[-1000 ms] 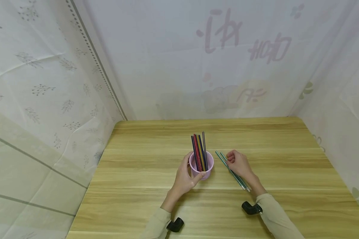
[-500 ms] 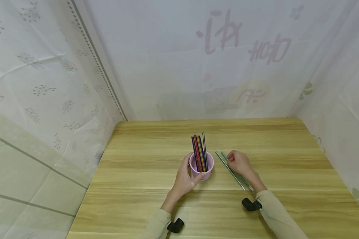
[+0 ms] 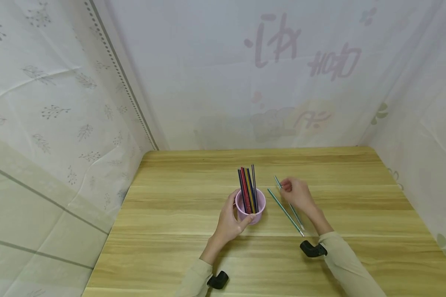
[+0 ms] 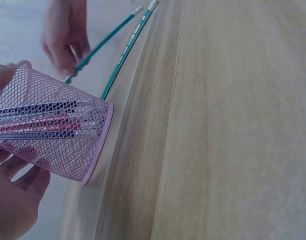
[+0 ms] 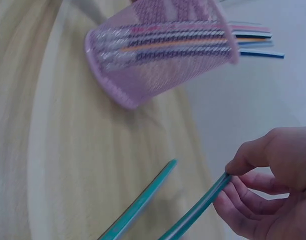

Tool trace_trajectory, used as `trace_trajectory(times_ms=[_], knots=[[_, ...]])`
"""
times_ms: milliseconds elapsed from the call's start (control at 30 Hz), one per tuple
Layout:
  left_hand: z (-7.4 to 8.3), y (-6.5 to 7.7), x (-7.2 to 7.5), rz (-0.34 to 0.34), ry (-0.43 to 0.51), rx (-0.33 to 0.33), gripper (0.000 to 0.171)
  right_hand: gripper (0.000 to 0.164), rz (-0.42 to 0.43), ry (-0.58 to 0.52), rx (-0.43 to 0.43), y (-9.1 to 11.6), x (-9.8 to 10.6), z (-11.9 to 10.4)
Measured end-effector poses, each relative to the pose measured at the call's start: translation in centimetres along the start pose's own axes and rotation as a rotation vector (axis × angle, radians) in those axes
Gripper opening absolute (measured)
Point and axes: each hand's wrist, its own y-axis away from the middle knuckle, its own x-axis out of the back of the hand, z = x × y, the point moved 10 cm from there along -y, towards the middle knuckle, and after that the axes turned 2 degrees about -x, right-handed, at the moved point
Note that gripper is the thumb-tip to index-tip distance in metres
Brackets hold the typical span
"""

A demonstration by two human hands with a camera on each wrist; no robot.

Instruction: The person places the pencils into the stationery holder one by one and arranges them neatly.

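Note:
My left hand point(image 3: 228, 222) grips a pink mesh pencil cup point(image 4: 68, 157), thumb at its near side and fingers behind. Inside lean several pencils point(image 3: 247, 185) in dark blue, red and yellow, their upper ends above the rim. To the right of the cup, my right hand point(image 3: 296, 194) pinches a green pencil point(image 3: 295, 213) between thumb and fingers. In the left wrist view its white-tipped end is raised off the wood. A second green pencil point(image 3: 285, 212) lies slanted on the table between the cup and the right hand.
The wood-patterned table point(image 3: 178, 185) has pale printed curtains point(image 3: 208, 82) behind it and at both sides. A black bent fitting point(image 3: 218, 280) sits at the left wrist, and another black fitting point(image 3: 313, 249) at the right.
My right hand has moved slightly away toward the back with one green pencil, drawing it apart from the other. The left hand and the cup stay in place.

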Motion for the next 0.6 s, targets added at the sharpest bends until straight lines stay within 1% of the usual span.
trace_trajectory(times_ms=[167,433,600], knots=[[0.0,0.0,0.0,0.003,0.003,-0.001,0.088,0.024,0.036,-0.042,-0.01,0.2,0.9,-1.5],[0.3,0.0,0.2,0.01,-0.004,-0.024,0.088,0.021,0.142,-0.096,0.062,0.4,2.5,-5.1],[0.5,0.0,0.2,0.014,0.005,-0.043,0.087,0.022,0.17,-0.137,0.085,0.6,3.2,-6.9]])
